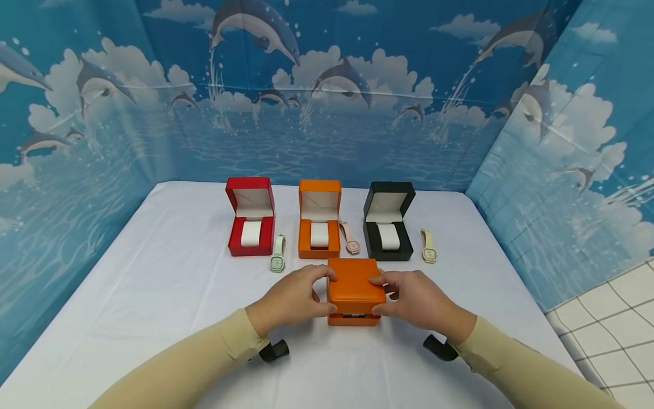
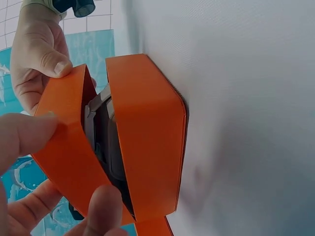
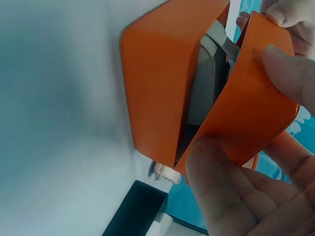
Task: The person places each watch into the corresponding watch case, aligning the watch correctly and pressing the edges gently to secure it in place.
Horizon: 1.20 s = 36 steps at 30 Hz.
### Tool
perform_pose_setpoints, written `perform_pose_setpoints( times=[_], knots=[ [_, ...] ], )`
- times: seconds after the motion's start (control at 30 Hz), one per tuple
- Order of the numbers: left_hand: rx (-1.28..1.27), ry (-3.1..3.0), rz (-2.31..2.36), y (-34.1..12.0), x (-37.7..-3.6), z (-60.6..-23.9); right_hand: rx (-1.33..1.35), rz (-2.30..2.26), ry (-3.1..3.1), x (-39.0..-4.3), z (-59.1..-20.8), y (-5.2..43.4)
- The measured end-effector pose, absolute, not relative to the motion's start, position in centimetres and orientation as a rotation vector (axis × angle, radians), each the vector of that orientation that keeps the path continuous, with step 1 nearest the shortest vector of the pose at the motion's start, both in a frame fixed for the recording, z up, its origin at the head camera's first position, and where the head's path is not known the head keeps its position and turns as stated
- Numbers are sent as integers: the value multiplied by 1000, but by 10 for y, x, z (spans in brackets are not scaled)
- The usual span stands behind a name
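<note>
An orange watch box (image 1: 356, 284) stands on the table near the front, its lid tilted and partly raised. A watch with a dark band (image 2: 103, 130) shows through the gap between lid and base. My left hand (image 1: 293, 295) grips the lid's left side, thumb at the front edge and a finger on top. On the lid's right side my right hand (image 1: 416, 298) holds it the same way. In the right wrist view the lid (image 3: 261, 83) sits between the fingers, and the base (image 3: 157, 78) rests on the cloth.
Behind are three raised-lid watch boxes with white cushions: red (image 1: 236, 241), orange (image 1: 305, 244) and black (image 1: 403, 250). Beside them lie a green watch (image 1: 277, 261), a pink watch (image 1: 351, 244) and a yellow watch (image 1: 428, 253). A dolphin-print curtain (image 1: 327, 142) borders the white table (image 1: 168, 272).
</note>
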<state>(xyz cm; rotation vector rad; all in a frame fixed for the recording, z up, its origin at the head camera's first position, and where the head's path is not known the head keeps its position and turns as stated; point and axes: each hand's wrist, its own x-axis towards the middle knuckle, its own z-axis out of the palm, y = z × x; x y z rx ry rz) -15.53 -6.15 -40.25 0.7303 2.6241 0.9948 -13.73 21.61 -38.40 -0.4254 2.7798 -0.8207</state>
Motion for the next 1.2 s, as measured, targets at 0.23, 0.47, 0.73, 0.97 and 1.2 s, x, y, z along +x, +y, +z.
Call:
perform_pose_setpoints(
  times=[0.23, 0.47, 0.73, 0.97, 1.2],
  knots=[
    [743, 2669, 912, -63, -155, -409, -445, -666, 2827, -135, -385, 210],
    [759, 2681, 869, -66, -154, -411, -425, -542, 2824, -134, -381, 204],
    [825, 2617, 807, -81, -159, -404, -452, -444, 2817, -136, -374, 197],
    [779, 2704, 742, -118, -173, -388, -527, -382, 2911, -135, -366, 184],
    [633, 2870, 765, -165, -198, -377, -743, -473, 2961, -147, -359, 156]
  ],
)
